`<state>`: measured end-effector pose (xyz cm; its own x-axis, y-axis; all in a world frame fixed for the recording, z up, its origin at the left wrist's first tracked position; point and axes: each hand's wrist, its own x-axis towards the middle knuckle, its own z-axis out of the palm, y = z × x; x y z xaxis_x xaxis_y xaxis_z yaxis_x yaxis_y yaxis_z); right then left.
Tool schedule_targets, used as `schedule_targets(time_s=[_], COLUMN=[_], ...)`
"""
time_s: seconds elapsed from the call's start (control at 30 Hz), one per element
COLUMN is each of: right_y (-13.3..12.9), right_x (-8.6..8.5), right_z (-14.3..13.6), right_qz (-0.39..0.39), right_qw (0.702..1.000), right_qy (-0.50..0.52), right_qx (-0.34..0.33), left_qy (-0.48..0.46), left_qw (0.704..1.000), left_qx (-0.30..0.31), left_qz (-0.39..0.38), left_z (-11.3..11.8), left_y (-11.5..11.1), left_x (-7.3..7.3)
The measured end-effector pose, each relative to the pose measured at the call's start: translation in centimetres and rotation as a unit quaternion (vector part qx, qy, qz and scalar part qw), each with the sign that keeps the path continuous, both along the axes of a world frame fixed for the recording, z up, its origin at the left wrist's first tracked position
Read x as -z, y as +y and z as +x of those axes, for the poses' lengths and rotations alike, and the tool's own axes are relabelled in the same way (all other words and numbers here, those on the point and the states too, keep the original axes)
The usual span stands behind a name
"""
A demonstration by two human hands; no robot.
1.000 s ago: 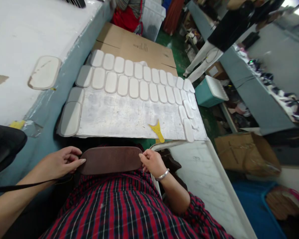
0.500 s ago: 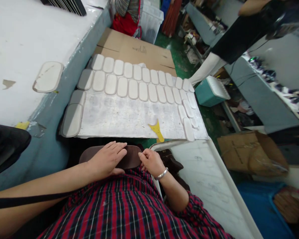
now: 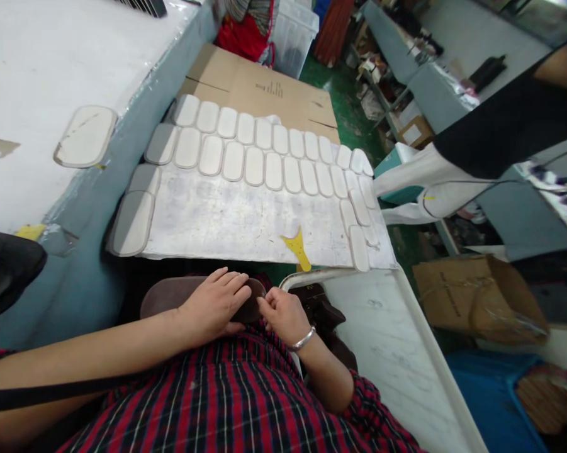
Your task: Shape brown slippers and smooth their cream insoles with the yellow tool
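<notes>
A dark brown oval piece (image 3: 170,296) lies across my lap, below the front edge of the whitish board (image 3: 207,220). My left hand (image 3: 217,302) rests flat on top of it, fingers stretched out toward its right end. At that right end my right hand (image 3: 283,316), with a silver bangle at the wrist, pinches the rim between thumb and curled fingers. Pale rounded panels (image 3: 233,162) lie in rows along the board's far side and down both ends. A yellow forked tool (image 3: 298,249) sits near the board's front edge.
On the left is a white-topped table (image 3: 23,82) bearing one pale panel (image 3: 85,136). A marble-like surface (image 3: 382,327) is at the right. Beyond the board are a flat cardboard sheet (image 3: 259,88) and a person in white trousers (image 3: 446,176). Farther right stands an open carton (image 3: 476,302).
My left hand has slid slightly right over the brown piece. The person at the right has moved, with both legs now in view. The camera view has shifted slightly.
</notes>
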<state>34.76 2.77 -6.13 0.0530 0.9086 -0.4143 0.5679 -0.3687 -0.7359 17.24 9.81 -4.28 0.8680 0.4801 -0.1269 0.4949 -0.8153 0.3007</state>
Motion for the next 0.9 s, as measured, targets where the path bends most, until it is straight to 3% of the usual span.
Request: schedule_targets(time_s=[0.23,0.4,0.47,0.53,0.67,0.9], right_y=[0.6,0.5,0.7,1.2,2.9,3.6], right_x=[0.3,1.1,0.9,0.4,-0.6,-0.7], right_z=[0.7,1.5,1.5,1.2,0.1,-0.5], right_qz=[0.025,0.093,0.150,0.188,0.182,0.173], right_qw=[0.991,0.991,0.981,0.961,0.920,0.915], right_qy=[-0.126,-0.091,-0.098,-0.113,-0.131,-0.130], right_qx=[-0.024,-0.022,-0.075,-0.168,-0.320,-0.341], left_qy=[-0.002,-0.017,-0.023,-0.034,-0.050,-0.060], left_qw=[1.000,0.999,0.999,0.998,0.997,0.997], left_qx=[-0.019,-0.028,-0.038,-0.052,-0.056,-0.048], left_qz=[-0.006,-0.028,-0.031,-0.029,-0.025,-0.032], left_z=[0.3,-1.6,-3.1,-4.3,-5.3,-5.2], left_y=[-0.7,-0.2,-0.1,0.0,-0.1,0.0], left_x=[0.0,0.5,0.8,1.1,1.3,1.3])
